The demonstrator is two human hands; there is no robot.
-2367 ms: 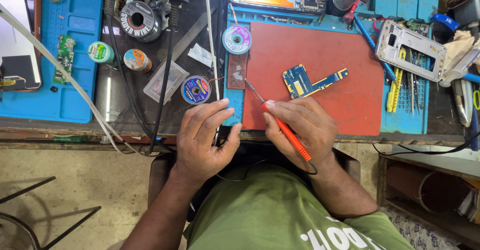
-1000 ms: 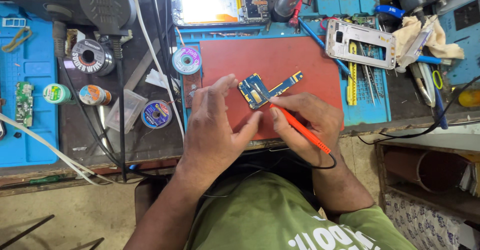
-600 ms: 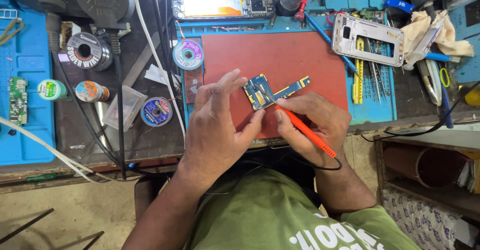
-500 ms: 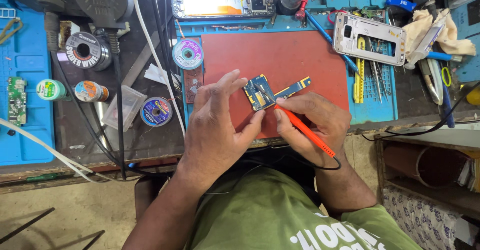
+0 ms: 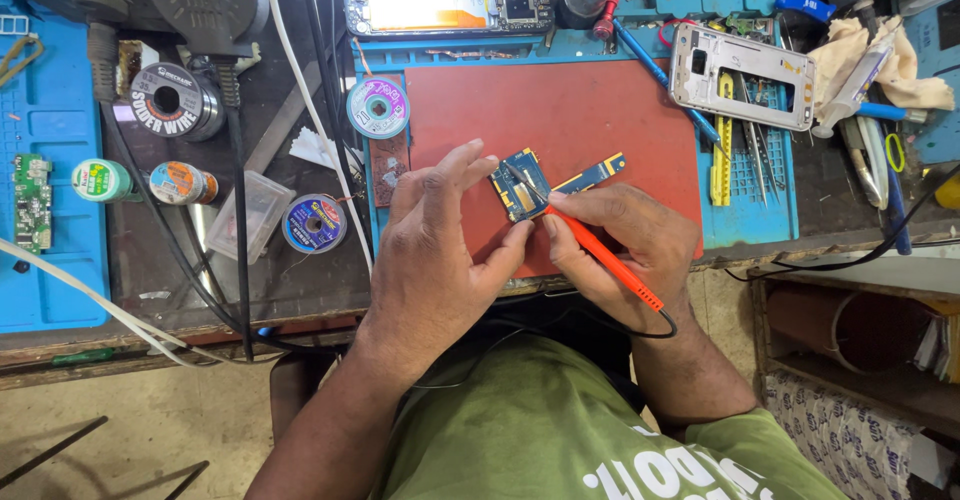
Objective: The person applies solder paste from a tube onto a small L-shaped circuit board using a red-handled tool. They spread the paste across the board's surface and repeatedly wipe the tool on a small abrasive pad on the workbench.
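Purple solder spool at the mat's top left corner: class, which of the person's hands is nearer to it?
Left. The left hand lies just below and right of the spool; the right hand, holding the orange tool, is farther right, beyond the circuit board.

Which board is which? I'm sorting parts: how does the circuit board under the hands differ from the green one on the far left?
The blue circuit board lies on the red mat, steadied by the left hand and touched by the orange tool in the right hand. The green circuit board lies untouched on the blue mat. The blue one has a narrow arm jutting out; the green one is a plain upright strip. Both lie flat, bare.
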